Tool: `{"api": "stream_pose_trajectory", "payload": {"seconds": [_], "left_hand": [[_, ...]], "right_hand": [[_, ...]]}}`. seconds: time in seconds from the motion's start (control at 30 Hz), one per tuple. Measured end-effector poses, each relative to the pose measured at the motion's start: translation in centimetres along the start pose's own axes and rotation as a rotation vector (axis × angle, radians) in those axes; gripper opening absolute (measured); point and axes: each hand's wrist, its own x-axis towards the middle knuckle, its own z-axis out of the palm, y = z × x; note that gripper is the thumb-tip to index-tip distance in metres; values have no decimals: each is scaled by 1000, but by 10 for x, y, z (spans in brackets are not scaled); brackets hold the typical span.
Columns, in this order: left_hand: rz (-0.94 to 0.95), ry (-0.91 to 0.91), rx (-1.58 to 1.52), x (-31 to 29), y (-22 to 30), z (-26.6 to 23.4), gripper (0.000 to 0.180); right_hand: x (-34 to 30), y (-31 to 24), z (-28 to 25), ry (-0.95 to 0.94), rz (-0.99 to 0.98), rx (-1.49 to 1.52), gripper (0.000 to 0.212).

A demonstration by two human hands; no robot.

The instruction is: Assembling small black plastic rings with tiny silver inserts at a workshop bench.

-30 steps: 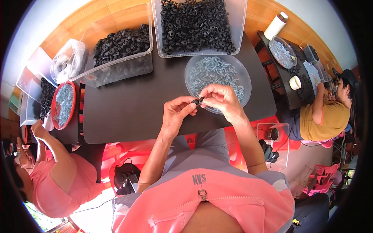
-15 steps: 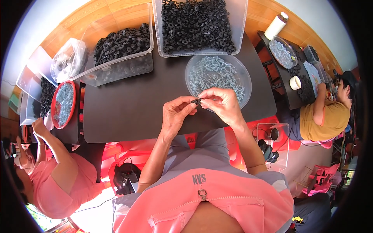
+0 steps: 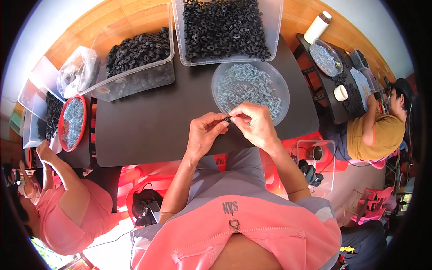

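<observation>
Over the near edge of the dark table (image 3: 148,135), my left hand (image 3: 203,136) pinches a small black plastic part (image 3: 227,120) between thumb and fingers. My right hand (image 3: 257,127) meets it there, its thumb and forefinger closed together at the part's upper edge. Whatever those right fingertips hold is too small to make out. Just beyond my right hand lies a round clear tray (image 3: 284,96) holding many small silvery coil springs (image 3: 247,85).
Beyond the tray stands a clear bin (image 3: 180,54) of black parts (image 3: 222,29); another bin (image 3: 130,83) is at its left. People in pink (image 3: 76,202) and mustard (image 3: 373,135) sit at side tables. A red-rimmed tray (image 3: 85,119) lies left, a white bottle (image 3: 317,27) far right.
My right fingertips have shifted slightly and now sit at the upper edge of the black part. The left hand keeps its pinch. The whole view has moved a little.
</observation>
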Motion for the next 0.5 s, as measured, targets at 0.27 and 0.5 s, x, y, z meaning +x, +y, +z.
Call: {"api": "stream_pose_trajectory", "payload": {"seconds": [0.27,0.5], "left_hand": [[88,72,156,5,-1,8,12],[37,194,202,2,1,15,13]], "right_hand": [[0,4,11,92,-137,-170,9],[-5,0,15,130,-209,-275,17]]}}
